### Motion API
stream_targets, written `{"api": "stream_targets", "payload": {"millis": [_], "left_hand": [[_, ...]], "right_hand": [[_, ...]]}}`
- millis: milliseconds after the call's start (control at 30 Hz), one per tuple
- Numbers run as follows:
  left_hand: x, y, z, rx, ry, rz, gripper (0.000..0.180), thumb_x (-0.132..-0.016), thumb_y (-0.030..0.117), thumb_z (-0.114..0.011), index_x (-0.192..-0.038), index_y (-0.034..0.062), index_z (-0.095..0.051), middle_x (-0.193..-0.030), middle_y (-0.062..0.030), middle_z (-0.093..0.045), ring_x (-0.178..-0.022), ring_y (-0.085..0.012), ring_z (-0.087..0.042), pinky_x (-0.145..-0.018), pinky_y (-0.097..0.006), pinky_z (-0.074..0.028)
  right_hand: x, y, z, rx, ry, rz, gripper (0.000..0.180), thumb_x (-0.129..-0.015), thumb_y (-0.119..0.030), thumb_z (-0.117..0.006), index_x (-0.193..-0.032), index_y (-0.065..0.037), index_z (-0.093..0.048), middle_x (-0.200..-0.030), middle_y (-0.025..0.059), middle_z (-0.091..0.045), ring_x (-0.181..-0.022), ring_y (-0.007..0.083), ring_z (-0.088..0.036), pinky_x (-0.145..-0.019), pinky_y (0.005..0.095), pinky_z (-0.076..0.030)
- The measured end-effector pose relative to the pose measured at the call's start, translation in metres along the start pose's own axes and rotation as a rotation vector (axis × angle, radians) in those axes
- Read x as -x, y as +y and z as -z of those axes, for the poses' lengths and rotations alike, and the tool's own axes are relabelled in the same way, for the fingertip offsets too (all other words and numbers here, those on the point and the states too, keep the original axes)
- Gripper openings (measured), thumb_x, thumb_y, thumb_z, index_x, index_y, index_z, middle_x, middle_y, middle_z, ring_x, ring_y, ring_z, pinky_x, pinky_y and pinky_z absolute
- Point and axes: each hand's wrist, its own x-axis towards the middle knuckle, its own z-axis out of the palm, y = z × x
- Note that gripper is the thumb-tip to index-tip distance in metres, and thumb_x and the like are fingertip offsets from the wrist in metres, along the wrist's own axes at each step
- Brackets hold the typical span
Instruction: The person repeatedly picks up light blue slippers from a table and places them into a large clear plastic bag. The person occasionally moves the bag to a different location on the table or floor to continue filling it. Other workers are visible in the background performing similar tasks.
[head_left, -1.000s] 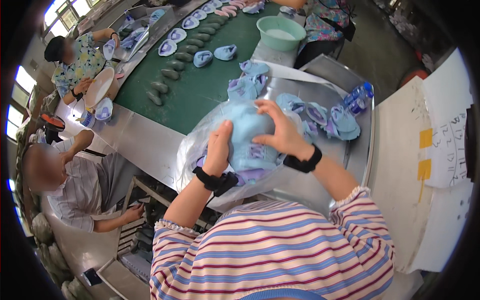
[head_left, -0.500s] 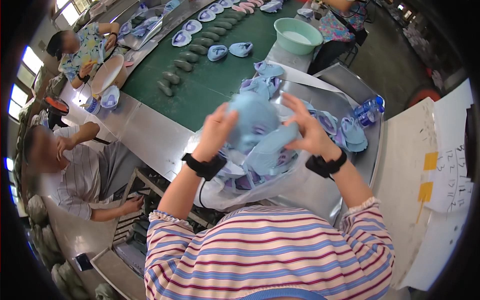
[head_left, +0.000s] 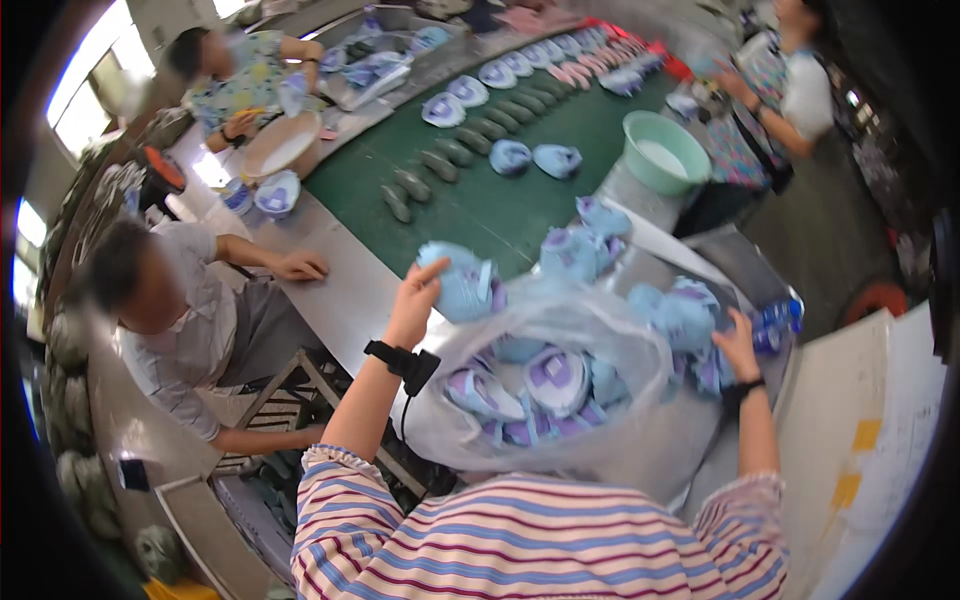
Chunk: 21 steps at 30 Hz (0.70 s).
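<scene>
My left hand (head_left: 412, 305) grips a light-blue shoe upper (head_left: 458, 284), holding it above the metal table edge, left of a clear plastic bag. Inside the open bag (head_left: 455, 425) lie several blue uppers with purple linings (head_left: 556, 382). Out to the right, my right hand (head_left: 738, 350) has its fingers at the edge of a blue shoe upper (head_left: 690, 312) among other uppers on the metal tray; its grip is partly blurred. Beyond the bag, more blue-and-purple uppers (head_left: 580, 250) lie in a heap.
Dark-green shoe lasts (head_left: 455, 152) and uppers (head_left: 497, 74) line the green tabletop (head_left: 365, 188). A mint-green basin (head_left: 665, 150) stands far right; blue-capped bottles (head_left: 777, 325) sit beyond my right hand. One person sits at left, another far left, and a third stands far right.
My hands have moved apart: the left one outward with a shoe upper, the right one over to the uppers on the right. The bag's opening now shows. The seated person's hand rests on the table.
</scene>
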Motion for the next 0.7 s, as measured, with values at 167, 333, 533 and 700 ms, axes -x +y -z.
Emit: {"api": "stream_targets", "payload": {"millis": [167,333,533,700], "left_hand": [[-0.067,-0.02,0.091,-0.212,0.265,0.061,0.045,-0.075,-0.005,-0.04,-0.117,0.0053,-0.055,-0.102,-0.0062,-0.051,-0.082,-0.015,-0.052,-0.066,-0.027,-0.045],[-0.146,0.077,0.134,-0.091,0.444,-0.013,0.058,-0.079,-0.003,-0.041,-0.134,0.0157,-0.035,-0.102,-0.0068,-0.051,-0.088,-0.0195,-0.053,-0.07,-0.032,-0.046],[-0.068,0.077,-0.003,-0.183,-0.499,0.294,0.038,-0.09,0.027,-0.049,-0.12,0.0032,-0.045,-0.117,-0.0085,-0.053,-0.103,-0.0222,-0.055,-0.084,-0.034,-0.044],[0.072,0.021,-0.067,-1.027,-1.157,-0.084,0.051,-0.08,0.032,-0.06,-0.119,0.0015,-0.047,-0.114,-0.0153,-0.054,-0.105,-0.028,-0.052,-0.09,-0.037,-0.04]], "right_hand": [[0.03,-0.119,-0.005,-0.545,-0.039,0.036,0.053,-0.071,0.002,-0.061,-0.12,-0.005,-0.043,-0.125,0.0092,-0.035,-0.097,0.0229,-0.053,-0.077,0.03,-0.048],[0.043,-0.214,0.014,-0.637,-0.23,0.202,0.04,-0.072,0.0,-0.06,-0.111,-0.003,-0.05,-0.12,0.0091,-0.042,-0.095,0.0207,-0.055,-0.072,0.0292,-0.048],[0.056,-0.27,-0.004,-0.492,-0.668,0.494,0.027,-0.074,-0.005,-0.06,-0.1,-0.001,-0.055,-0.092,0.011,-0.058,-0.083,0.0231,-0.059,-0.071,0.0301,-0.048],[0.08,-0.284,-0.074,-0.164,-0.867,0.798,0.035,-0.072,-0.013,-0.062,-0.106,-0.006,-0.053,-0.106,0.0116,-0.054,-0.097,0.03,-0.053,-0.082,0.0383,-0.045]]}}
